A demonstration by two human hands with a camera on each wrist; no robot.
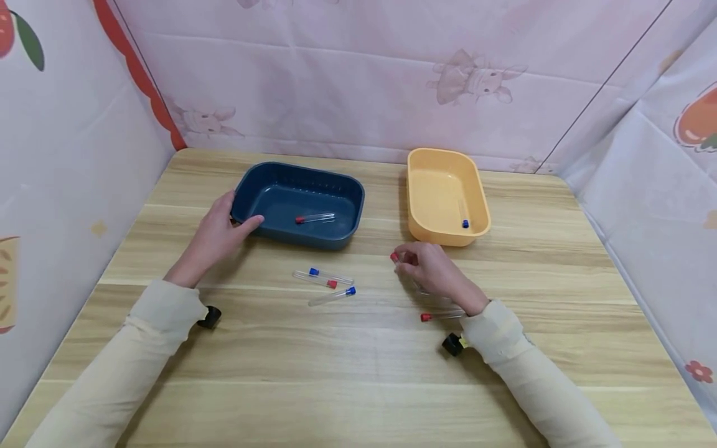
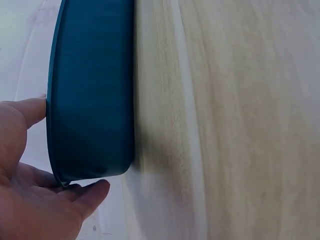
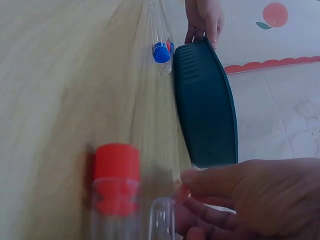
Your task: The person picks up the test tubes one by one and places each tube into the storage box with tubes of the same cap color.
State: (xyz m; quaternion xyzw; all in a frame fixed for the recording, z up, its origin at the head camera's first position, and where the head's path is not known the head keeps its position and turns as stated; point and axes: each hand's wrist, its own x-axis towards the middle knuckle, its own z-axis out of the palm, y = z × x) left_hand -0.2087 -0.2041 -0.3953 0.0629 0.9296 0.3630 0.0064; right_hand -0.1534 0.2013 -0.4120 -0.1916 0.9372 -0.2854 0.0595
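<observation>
My left hand (image 1: pixel 214 235) grips the near-left corner of a dark blue plastic tray (image 1: pixel 302 238), thumb at the rim and fingers around the outside. Inside that tray lies one red-capped test tube (image 1: pixel 315 218). My right hand (image 1: pixel 435 269) pinches another red-capped test tube (image 1: pixel 394 256) near its cap, just in front of a yellow tray (image 1: pixel 442 237); most of this tube is hidden by the hand. Beneath the right wrist, a red-capped tube (image 3: pixel 117 170) lies on the table, with a clear tube end (image 3: pixel 162 217) beside it.
Left of the right hand, two blue-capped tubes (image 1: pixel 332 296) and one red-capped tube (image 1: pixel 315 279) lie close together on the wooden table (image 1: pixel 358 361). A blue-capped tube (image 1: pixel 465 223) is inside the yellow tray. Printed cloth walls (image 1: pixel 358 93) border the table.
</observation>
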